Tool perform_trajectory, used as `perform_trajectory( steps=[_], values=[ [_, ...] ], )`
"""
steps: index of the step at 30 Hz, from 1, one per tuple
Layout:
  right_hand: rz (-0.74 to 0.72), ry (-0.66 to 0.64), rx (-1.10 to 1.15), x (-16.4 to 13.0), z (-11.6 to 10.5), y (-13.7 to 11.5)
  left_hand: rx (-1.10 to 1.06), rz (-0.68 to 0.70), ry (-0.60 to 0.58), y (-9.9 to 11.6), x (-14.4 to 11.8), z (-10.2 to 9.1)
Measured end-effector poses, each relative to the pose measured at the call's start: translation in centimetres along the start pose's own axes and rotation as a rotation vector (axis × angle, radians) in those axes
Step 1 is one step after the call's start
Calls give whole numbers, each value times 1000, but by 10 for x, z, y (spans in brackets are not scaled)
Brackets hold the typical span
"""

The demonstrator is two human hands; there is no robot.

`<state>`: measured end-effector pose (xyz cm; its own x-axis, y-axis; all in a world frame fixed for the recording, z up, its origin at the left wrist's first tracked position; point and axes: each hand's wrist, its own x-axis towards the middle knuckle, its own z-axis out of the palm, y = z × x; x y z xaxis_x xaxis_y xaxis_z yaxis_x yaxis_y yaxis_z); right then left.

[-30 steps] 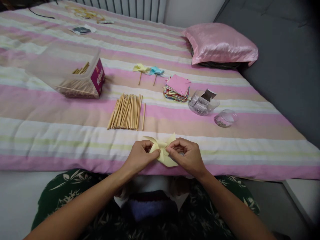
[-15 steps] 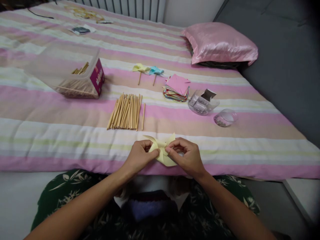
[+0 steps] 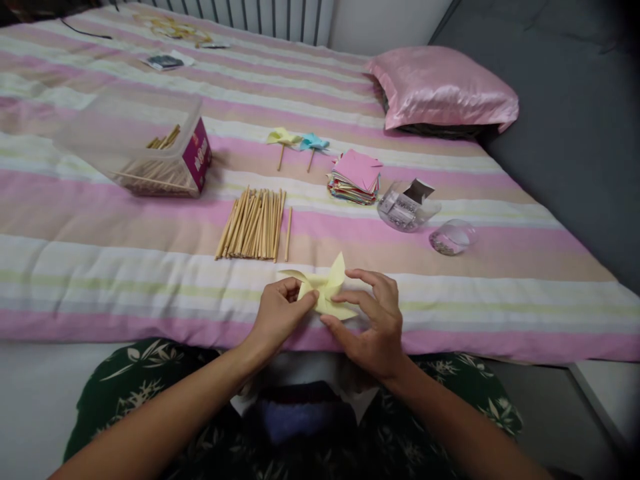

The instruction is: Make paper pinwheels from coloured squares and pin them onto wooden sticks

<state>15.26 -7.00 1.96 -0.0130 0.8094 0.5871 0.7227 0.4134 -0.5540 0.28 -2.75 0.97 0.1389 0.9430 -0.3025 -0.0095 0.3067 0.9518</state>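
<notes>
A yellow paper pinwheel, its corners folded toward the middle, is held over the bed's front edge. My left hand pinches it from the left, thumb pressed near its centre. At its right side, my right hand has thumb and fingers spread apart, the fingertips at or close to the paper; whether they touch it I cannot tell. No stick shows on this pinwheel. Just beyond lies a row of wooden sticks, with a single stick apart on its right.
Farther back lie a yellow pinwheel and a blue pinwheel on sticks, and a stack of coloured paper. Two clear containers with small metal pieces stand right. A plastic box of sticks is left; a pink pillow lies behind.
My right hand has let go of the pinwheel's centre and spread its fingers. The pinwheel has turned a little, its upper blade now standing more upright. My left hand keeps its pinch.
</notes>
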Motion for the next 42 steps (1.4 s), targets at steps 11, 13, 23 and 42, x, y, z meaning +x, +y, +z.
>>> perform_trajectory(
  steps=[11, 13, 23, 42],
  values=[
    [155, 51, 165, 0, 4, 8, -30, -58, -51, 0, 0, -2],
    [374, -54, 454, 3, 6, 14, 5, -10, -78, -3, 0, -2],
    [844, -206, 915, 0, 15, 12, 134, 73, -145, -4, -3, 2],
    [961, -241, 905, 3, 15, 14, -16, -129, -210, 3, 0, -5]
  ],
)
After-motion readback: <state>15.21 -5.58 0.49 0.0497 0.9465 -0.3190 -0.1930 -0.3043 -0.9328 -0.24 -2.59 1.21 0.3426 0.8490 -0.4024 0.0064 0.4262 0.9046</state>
